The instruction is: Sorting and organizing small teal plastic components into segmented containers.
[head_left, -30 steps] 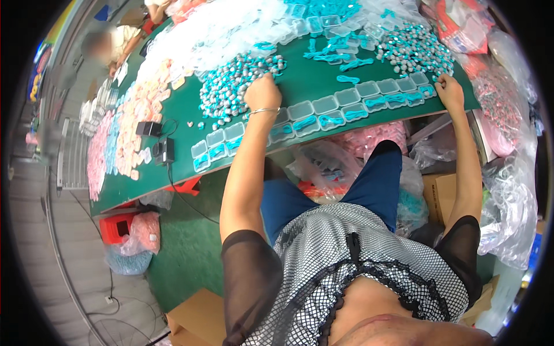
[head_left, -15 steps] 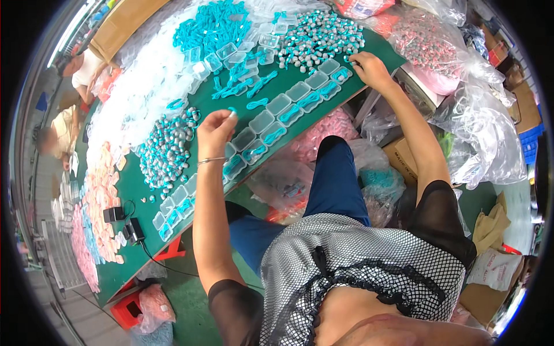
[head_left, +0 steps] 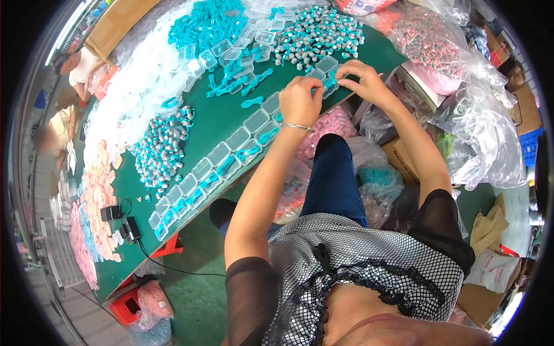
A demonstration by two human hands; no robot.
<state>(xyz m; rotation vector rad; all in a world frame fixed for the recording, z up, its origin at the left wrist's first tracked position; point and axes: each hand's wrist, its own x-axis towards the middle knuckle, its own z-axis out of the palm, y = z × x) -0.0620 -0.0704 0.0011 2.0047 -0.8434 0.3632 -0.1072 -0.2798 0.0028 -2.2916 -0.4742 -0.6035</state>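
Observation:
My left hand [head_left: 300, 101] is closed in a pinch over the right part of a row of open clear plastic boxes [head_left: 237, 138]. A bit of teal shows at its fingertips, too small to name. Facing it, my right hand [head_left: 365, 83] has thumb and fingers drawn together at the row's right end, beside a box with teal inside [head_left: 330, 85]; what they hold, if anything, is hidden. Looped teal cord bundles [head_left: 268, 136] lie in the near-side compartments, while the far-side lids look bare. One loose teal cord bundle [head_left: 252, 102] rests behind the row.
Small grey-and-teal rounded pieces lie in a right pile [head_left: 320, 37] and a left pile [head_left: 158, 147]. Teal cords [head_left: 208, 26] heap at the back beside clear boxes [head_left: 135, 92]. Two black adapters [head_left: 131, 229] trail a cable at left. Plastic bags [head_left: 479, 132] crowd the right side.
My left hand has moved right along the row with a small teal-and-pale piece last seen in its fingers. My right hand has shifted slightly left and down, so both now meet at the right end.

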